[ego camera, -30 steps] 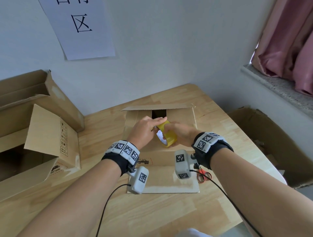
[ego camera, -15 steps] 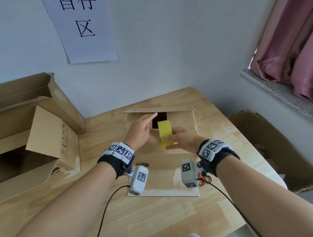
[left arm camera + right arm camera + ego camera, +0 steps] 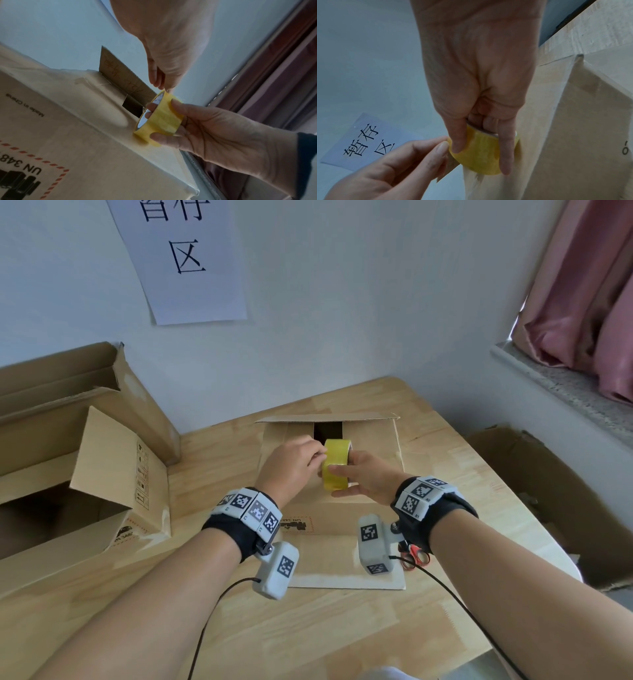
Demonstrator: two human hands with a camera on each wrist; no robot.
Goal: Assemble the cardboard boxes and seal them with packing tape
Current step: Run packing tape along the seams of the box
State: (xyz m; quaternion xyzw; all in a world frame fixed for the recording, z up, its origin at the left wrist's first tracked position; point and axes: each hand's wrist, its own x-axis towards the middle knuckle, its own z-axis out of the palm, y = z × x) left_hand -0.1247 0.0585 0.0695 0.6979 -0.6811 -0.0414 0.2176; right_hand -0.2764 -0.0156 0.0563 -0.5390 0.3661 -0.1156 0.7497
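now | tape roll (image 3: 337,468): yellow, glossy, upright | right hand (image 3: 368,481) grips it

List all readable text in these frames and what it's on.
"暂存区": paper sign on the wall.
"Made in China": side of the box under the hands.
"UN 348", cut off at the frame edge: same box, inside a red dashed border.
Handwriting on the raised flap: illegible.
Symbols on the left box: too small.

Your right wrist rig hides most of the red-handled scissors (image 3: 416,556). The wall sign (image 3: 185,258) is cut off at the top edge; the box's (image 3: 72,135) printed label runs off-frame.
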